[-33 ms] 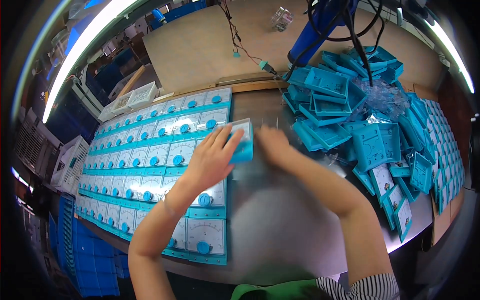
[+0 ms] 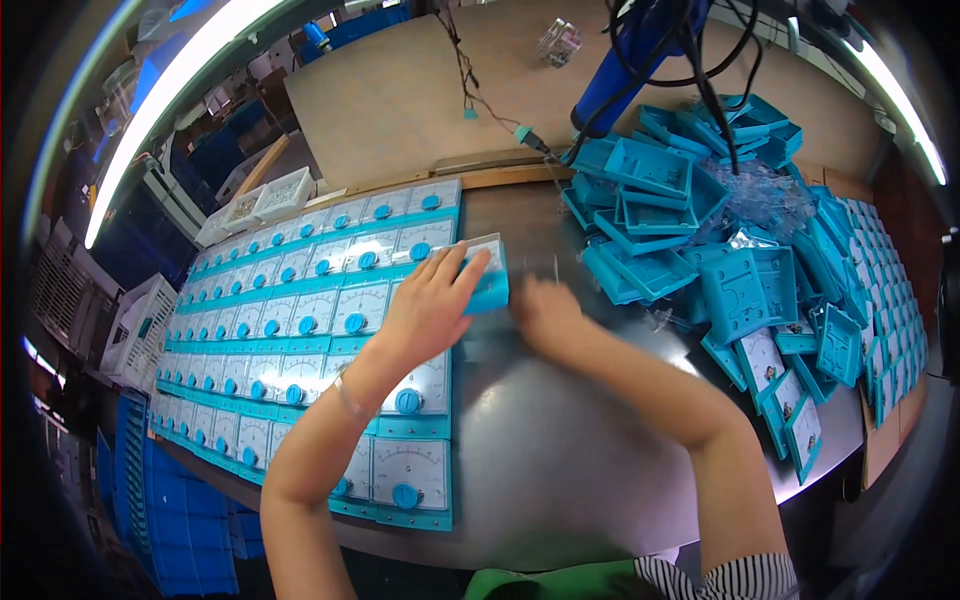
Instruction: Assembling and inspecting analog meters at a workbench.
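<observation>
My left hand holds a teal-edged panel meter that stands at the right edge of the rows. Its fingers lie over the top and the thumb is at the near side. Just right of that meter hovers my right hand, curled and smeared by motion, so whether it grips anything cannot be made out. Left of my hands, meters with white dial faces and blue knobs lie in several neat rows.
A heap of teal housings is at the right, with clear plastic parts among them. More meters are stacked at the far right. White trays stand at the back left. A blue tool and cables hang above.
My right hand has shifted slightly downward and its outline is sharper. My left hand stays on the same meter, almost unmoved.
</observation>
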Tool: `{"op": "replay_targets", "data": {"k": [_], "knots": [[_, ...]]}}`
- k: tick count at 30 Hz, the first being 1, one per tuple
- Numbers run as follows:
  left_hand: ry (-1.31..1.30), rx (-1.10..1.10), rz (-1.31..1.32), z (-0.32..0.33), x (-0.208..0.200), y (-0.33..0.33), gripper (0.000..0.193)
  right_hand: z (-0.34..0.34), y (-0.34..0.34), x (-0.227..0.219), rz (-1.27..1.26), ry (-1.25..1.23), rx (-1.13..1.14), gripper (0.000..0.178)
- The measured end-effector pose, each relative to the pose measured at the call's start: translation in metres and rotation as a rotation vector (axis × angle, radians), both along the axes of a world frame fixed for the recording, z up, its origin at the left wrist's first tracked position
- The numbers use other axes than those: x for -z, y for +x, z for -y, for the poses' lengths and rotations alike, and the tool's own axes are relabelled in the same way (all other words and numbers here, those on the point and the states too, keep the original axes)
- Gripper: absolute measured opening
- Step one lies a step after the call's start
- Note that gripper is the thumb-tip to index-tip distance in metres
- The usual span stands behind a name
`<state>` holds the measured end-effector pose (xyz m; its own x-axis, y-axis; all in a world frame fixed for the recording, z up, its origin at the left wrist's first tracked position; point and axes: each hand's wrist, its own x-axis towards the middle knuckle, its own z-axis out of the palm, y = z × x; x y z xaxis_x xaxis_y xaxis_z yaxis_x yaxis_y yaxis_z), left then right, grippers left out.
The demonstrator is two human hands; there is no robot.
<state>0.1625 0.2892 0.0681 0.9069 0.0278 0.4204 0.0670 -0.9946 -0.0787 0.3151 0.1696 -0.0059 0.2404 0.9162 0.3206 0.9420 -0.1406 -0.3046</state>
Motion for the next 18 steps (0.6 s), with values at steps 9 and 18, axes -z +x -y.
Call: {"op": "replay_targets", "data": {"k": [9,18], "knots": [[0.024,-0.275,-0.267,-0.021,0.048,0.076,0.082,0.241,-0.055,-0.032,-0.945,0.089,0.01,0.014],[-0.309,0.23,-0.121,0.103,0.036,0.045,0.071,0.371,-0.041,-0.027,-0.162,0.189,0.391,0.023]]}}
